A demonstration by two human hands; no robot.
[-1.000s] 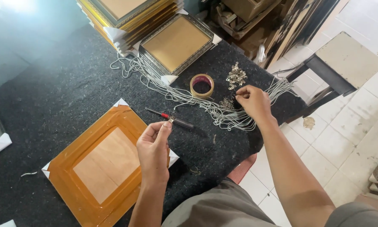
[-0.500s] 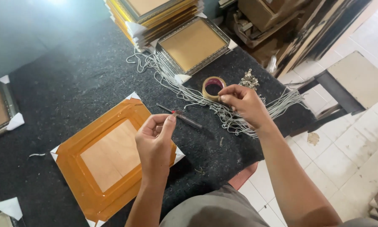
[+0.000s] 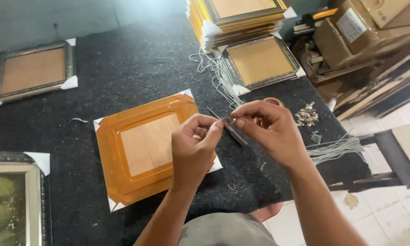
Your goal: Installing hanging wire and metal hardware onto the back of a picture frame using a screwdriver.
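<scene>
Black felt table (image 3: 123,73), left hand (image 3: 193,150), right hand (image 3: 269,130) fingertips pinched together above orange frame (image 3: 146,146)

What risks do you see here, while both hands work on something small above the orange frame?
1. The tiny piece pinched between the left hand and the right hand might slip and get lost on the dark felt table.
2. A wrist may brush the screwdriver lying under the hands.
3. The loose cords hang over the table edge and might slide off.
</scene>
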